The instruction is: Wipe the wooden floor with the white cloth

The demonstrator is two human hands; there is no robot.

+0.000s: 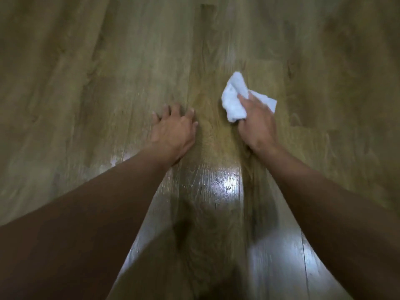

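Right hand gripping bunched white cloth, pressing it onto wooden floor for wiping. Left hand spread flat on floor, fingers wide, bracing body weight.

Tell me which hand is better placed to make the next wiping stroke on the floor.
Right. The right hand grips the white cloth on the wooden floor, while the left hand rests spread on bare boards, holding nothing.
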